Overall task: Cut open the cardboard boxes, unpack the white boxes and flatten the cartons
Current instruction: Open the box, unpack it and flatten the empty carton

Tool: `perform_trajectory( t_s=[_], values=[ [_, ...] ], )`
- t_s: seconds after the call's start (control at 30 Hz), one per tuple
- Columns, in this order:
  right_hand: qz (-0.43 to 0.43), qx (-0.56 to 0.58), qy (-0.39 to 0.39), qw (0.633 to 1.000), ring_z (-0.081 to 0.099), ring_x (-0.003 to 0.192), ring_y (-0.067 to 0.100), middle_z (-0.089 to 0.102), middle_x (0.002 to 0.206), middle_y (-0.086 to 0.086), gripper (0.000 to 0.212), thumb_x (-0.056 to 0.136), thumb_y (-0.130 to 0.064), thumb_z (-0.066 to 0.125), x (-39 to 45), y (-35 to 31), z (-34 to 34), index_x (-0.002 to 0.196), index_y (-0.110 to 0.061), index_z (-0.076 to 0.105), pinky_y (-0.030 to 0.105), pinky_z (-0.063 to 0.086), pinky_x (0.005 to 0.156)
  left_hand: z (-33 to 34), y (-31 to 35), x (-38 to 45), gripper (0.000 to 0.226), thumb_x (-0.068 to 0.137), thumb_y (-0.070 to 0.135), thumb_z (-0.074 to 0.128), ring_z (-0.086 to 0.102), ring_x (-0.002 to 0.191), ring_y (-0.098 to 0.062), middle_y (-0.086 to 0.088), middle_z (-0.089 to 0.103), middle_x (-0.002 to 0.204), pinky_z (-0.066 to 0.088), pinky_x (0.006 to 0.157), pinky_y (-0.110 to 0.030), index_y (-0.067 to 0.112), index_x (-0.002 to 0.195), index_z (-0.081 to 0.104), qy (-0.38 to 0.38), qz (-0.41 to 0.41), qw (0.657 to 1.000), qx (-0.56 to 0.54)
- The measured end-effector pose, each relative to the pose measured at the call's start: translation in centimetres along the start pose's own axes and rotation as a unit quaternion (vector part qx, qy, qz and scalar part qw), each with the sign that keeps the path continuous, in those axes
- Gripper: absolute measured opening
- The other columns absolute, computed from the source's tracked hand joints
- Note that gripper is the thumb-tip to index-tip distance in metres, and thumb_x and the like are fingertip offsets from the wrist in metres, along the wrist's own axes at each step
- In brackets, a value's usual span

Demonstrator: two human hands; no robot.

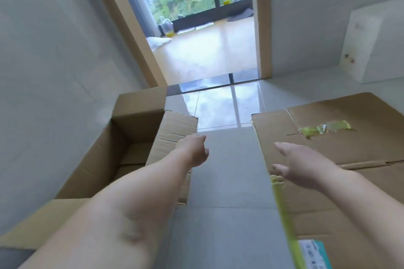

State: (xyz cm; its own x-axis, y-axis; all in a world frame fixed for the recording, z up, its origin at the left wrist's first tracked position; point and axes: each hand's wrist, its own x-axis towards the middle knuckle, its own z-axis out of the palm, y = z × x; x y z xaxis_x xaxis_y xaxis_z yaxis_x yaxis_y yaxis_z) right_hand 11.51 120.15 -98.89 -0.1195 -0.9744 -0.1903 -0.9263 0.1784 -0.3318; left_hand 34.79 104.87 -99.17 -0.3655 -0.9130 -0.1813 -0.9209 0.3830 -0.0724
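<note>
Looking down, I see the flattened carton (341, 159) lying on the tiled floor (223, 159) under and beyond my right hand (303, 166); the open carton (122, 148) stands to the left, just beside my left hand (194, 150). I judge both to be light, stiff sheet that bends only at the creases, best gripped along a flap edge. The tape (284, 214) along the flat carton's near edge looks slick. Both hands hold nothing: right fingers spread, left loosely curled.
</note>
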Motion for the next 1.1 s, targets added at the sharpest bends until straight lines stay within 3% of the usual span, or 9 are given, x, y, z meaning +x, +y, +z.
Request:
perform_trajectory(
  t_s=[0.13, 0.3, 0.43, 0.57, 0.67, 0.8, 0.97, 1.1],
  values=[
    [-0.049, 0.036, 0.034, 0.998, 0.03, 0.139, 0.015, 0.029, 0.154, -0.004, 0.064, 0.093, -0.041, 0.05, 0.2, -2.7, 0.0, 0.148, -0.021, 0.026, 0.031, 0.033, 0.107, -0.4, -6.0, -2.2, 0.05, 0.093, 0.032, 0.043, 0.041, 0.128, -0.027, -0.005, 0.042, 0.142, 0.039, 0.102, -0.04, 0.019, 0.141, 0.037, 0.011, -0.104, 0.995, -0.007],
    [-0.053, 0.036, 0.03, 0.998, 0.024, 0.141, 0.012, 0.023, 0.156, -0.006, 0.064, 0.094, -0.04, 0.048, 0.7, -3.5, 1.9, 0.15, -0.022, 0.022, 0.027, 0.03, 0.107, 1.8, -10.3, -1.8, 0.049, 0.093, 0.034, 0.047, 0.044, 0.123, -0.029, -0.006, 0.034, 0.141, 0.041, 0.096, -0.042, 0.019, 0.138, 0.035, -0.006, -0.161, 0.987, -0.011],
    [-0.043, 0.015, 0.018, 0.999, 0.019, 0.143, 0.01, 0.019, 0.157, -0.004, 0.065, 0.095, -0.04, 0.047, 1.4, -2.6, 3.0, 0.15, -0.022, 0.02, 0.025, 0.025, 0.109, 3.7, -12.2, -0.5, 0.064, 0.091, 0.033, 0.056, 0.05, 0.119, -0.033, -0.013, 0.045, 0.134, 0.043, 0.09, -0.04, 0.012, 0.141, 0.021, -0.019, -0.224, 0.97, -0.09],
    [-0.031, 0.009, 0.005, 0.999, 0.016, 0.144, 0.009, 0.016, 0.158, -0.005, 0.066, 0.094, -0.041, 0.047, 1.4, -2.1, 4.0, 0.151, -0.025, 0.018, 0.025, 0.024, 0.11, 5.3, -14.8, 0.5, 0.055, 0.087, 0.042, 0.062, 0.057, 0.109, -0.031, -0.014, 0.06, 0.118, 0.042, 0.08, -0.03, 0.0, 0.121, 0.048, -0.027, -0.287, 0.945, -0.156],
    [-0.025, -0.002, -0.001, 1.0, 0.017, 0.144, 0.009, 0.017, 0.158, -0.005, 0.065, 0.094, -0.042, 0.047, 1.0, -1.7, 4.3, 0.151, -0.026, 0.018, 0.024, 0.025, 0.109, 6.4, -15.2, 0.5, 0.044, 0.091, 0.039, 0.059, 0.059, 0.103, -0.032, -0.015, 0.063, 0.111, 0.04, 0.074, -0.028, 0.0, 0.109, 0.059, -0.028, -0.281, 0.947, -0.152],
    [-0.015, 0.004, -0.003, 1.0, 0.021, 0.143, 0.009, 0.022, 0.157, -0.004, 0.064, 0.094, -0.041, 0.048, 0.0, -1.0, 3.7, 0.15, -0.026, 0.021, 0.025, 0.025, 0.111, 5.6, -11.7, 0.8, 0.027, 0.092, 0.03, 0.058, 0.06, 0.097, -0.032, -0.014, 0.064, 0.106, 0.04, 0.072, -0.03, 0.005, 0.101, 0.061, 0.054, -0.252, 0.951, -0.169],
    [0.039, 0.062, 0.018, 0.997, 0.034, 0.137, 0.015, 0.038, 0.15, -0.002, 0.065, 0.092, -0.044, 0.053, -1.4, 1.0, 0.9, 0.148, -0.021, 0.029, 0.026, 0.03, 0.107, 1.0, -2.0, 2.0, 0.025, 0.091, 0.029, 0.06, 0.06, 0.095, -0.031, -0.013, 0.065, 0.101, 0.041, 0.074, -0.03, 0.005, 0.097, 0.062, 0.114, -0.147, 0.96, -0.21],
    [0.137, 0.204, 0.049, 0.968, 0.05, 0.123, 0.015, 0.038, 0.149, -0.002, 0.081, 0.082, -0.061, 0.058, -4.4, 4.6, -2.1, 0.148, -0.022, 0.029, 0.028, 0.033, 0.101, -4.2, 8.5, 1.9, 0.025, 0.09, 0.032, 0.06, 0.06, 0.09, -0.027, -0.008, 0.064, 0.093, 0.043, 0.074, -0.029, 0.007, 0.094, 0.062, 0.158, -0.026, 0.94, -0.301]
  ],
)
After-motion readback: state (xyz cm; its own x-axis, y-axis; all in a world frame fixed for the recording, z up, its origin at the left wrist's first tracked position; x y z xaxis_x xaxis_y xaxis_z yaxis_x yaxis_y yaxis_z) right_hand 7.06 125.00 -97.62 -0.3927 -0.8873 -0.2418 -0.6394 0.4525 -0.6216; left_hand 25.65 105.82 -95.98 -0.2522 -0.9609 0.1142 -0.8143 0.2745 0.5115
